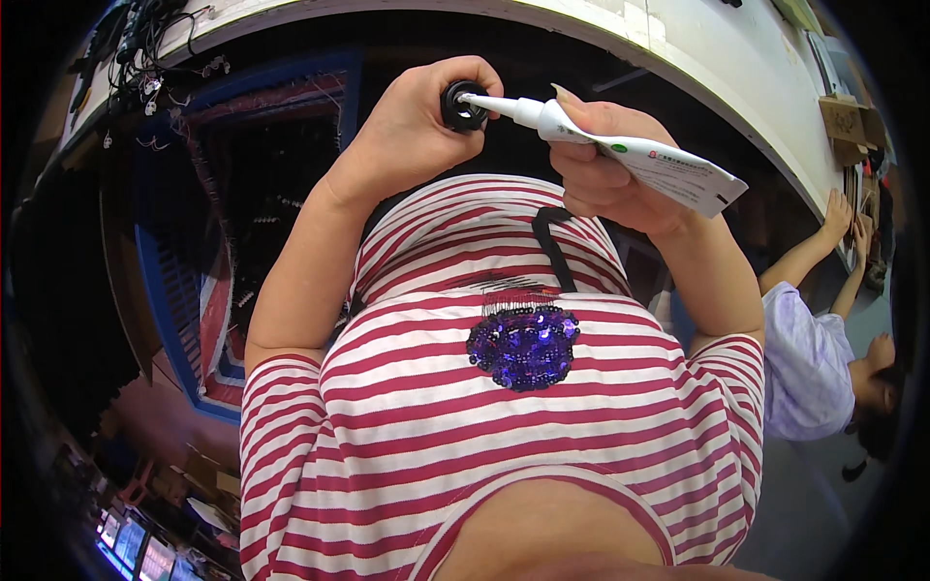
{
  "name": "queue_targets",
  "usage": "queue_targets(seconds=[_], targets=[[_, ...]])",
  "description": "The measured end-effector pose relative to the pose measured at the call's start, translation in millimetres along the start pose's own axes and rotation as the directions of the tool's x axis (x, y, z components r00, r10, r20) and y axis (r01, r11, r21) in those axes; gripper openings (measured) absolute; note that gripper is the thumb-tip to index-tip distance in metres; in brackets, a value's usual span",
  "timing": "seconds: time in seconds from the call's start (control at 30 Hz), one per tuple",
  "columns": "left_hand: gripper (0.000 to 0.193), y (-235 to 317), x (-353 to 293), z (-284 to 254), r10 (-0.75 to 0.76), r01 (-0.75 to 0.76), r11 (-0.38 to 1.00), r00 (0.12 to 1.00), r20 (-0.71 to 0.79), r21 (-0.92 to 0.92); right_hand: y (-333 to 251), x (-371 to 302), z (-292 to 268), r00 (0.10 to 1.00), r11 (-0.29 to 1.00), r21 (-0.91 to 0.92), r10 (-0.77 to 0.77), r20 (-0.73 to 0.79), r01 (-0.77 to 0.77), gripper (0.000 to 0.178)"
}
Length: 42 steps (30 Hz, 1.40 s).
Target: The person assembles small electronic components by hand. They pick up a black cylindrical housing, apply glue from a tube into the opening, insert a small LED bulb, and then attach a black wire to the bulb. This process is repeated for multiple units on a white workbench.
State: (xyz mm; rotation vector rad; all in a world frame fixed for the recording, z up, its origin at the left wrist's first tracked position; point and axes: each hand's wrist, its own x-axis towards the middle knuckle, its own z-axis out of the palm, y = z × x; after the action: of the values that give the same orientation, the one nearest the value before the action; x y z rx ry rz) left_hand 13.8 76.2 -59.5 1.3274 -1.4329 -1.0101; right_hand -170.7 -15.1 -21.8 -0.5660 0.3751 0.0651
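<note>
White plastic makes up the tube (pixel 668 167), held in front of the person's chest, just short of the bench (pixel 523 17). Its long axis runs across the view, tilted: the flat tail lies to the right and nearer the body, while the slim nozzle (pixel 523 111) points left and slightly away from the person. The body flattens and widens toward the tail, with print and a small green mark on the side that shows.

The right hand (pixel 610 184) is clamped on the tube near its shoulder, thumb above and fingers curled below. The left hand (pixel 417 121) is closed around a black ring (pixel 452 111), a short round piece whose open face is turned toward the camera. The nozzle's tip lies over that opening, where something silvery shows; whether the tip touches the inside cannot be told.

Beneath the hands is a red-and-white striped shirt (pixel 407 426) with a purple sequin patch (pixel 523 347). A blue frame (pixel 174 320) stands to the left, and cables (pixel 145 48) lie tangled at the upper left. At the far right, a co-worker (pixel 804 358) in pale purple reaches toward the bench, near a cardboard box (pixel 850 129).
</note>
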Motion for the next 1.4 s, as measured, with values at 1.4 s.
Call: queue_targets(seconds=[1.4], targets=[[0.034,20,29,0,-0.154,0.182,0.916,0.983,0.105,-0.357,-175,24,-103,0.503,0.137,-0.988,-0.85,-0.155,-0.074,0.029]])
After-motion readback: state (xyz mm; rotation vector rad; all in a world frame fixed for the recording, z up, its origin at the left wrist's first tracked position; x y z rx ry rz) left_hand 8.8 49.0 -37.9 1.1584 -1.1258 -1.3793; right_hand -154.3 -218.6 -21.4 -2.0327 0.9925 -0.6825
